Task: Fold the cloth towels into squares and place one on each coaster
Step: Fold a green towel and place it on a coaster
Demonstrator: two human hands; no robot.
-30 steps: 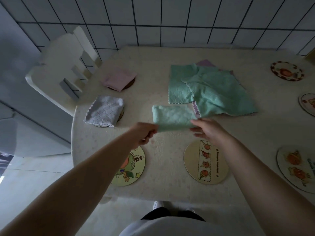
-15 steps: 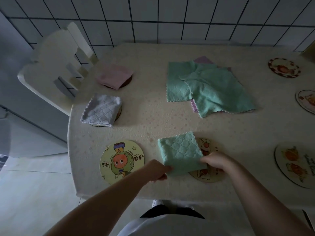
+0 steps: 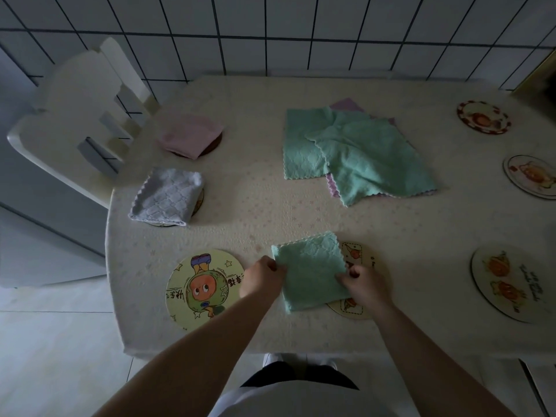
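Note:
A folded green towel (image 3: pixel 311 270) lies near the table's front edge, covering most of a cream coaster (image 3: pixel 353 308) whose right side shows. My left hand (image 3: pixel 261 279) pinches the towel's left edge and my right hand (image 3: pixel 365 282) pinches its right edge. A round cartoon coaster (image 3: pixel 204 285) lies bare to the left. A folded grey towel (image 3: pixel 167 198) and a folded pink towel (image 3: pixel 189 135) each rest on a coaster at the left. Unfolded green towels (image 3: pixel 361 152) are heaped over a purple one (image 3: pixel 346 104) in the middle.
Three bare coasters lie along the right side: a far one (image 3: pixel 483 117), a middle one (image 3: pixel 531 176) and a near one (image 3: pixel 511 281). A white chair (image 3: pixel 75 109) stands at the table's left. A tiled wall (image 3: pixel 270 34) runs behind the table (image 3: pixel 255 212).
Both hands carried the folded green towel from mid-table toward me and set it down on the cream coaster. They have shifted along its side edges since half a second ago.

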